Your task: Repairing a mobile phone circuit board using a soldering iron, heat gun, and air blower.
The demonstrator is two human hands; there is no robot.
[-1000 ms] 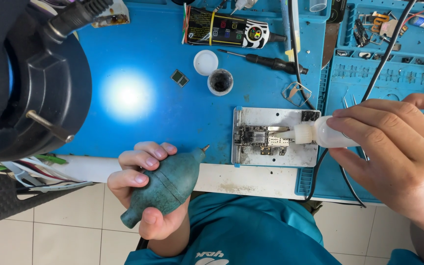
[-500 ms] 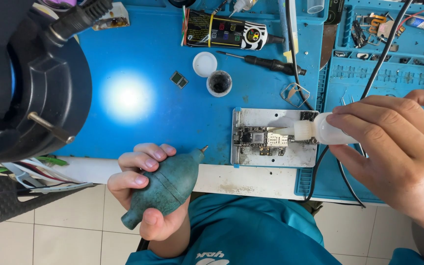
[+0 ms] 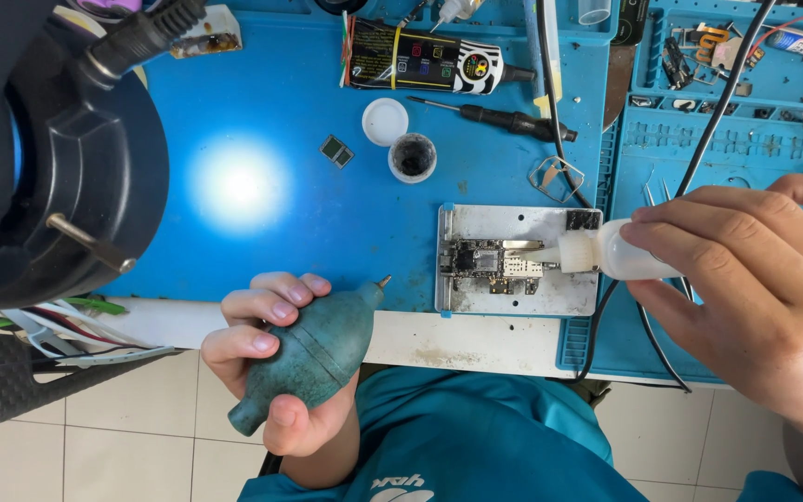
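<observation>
My left hand (image 3: 267,367) grips a dark green rubber air blower (image 3: 313,355) at the table's near edge, its small metal nozzle aimed up and to the right. My right hand (image 3: 759,293) holds a small white squeeze bottle (image 3: 611,253) lying sideways. The bottle's needle tip rests over a small circuit board (image 3: 490,265) clamped in a grey metal holder plate (image 3: 532,293) on the blue work mat (image 3: 271,112).
A black microscope head (image 3: 39,177) fills the left side, its light spot on the mat. Behind the plate lie a small open jar (image 3: 413,156), its white lid (image 3: 385,122), a chip (image 3: 336,151), a black screwdriver (image 3: 494,116) and a black tube. A tool tray and cables sit at the right.
The bottle's tip has shifted slightly left over the board. My left hand with the blower has stayed in place.
</observation>
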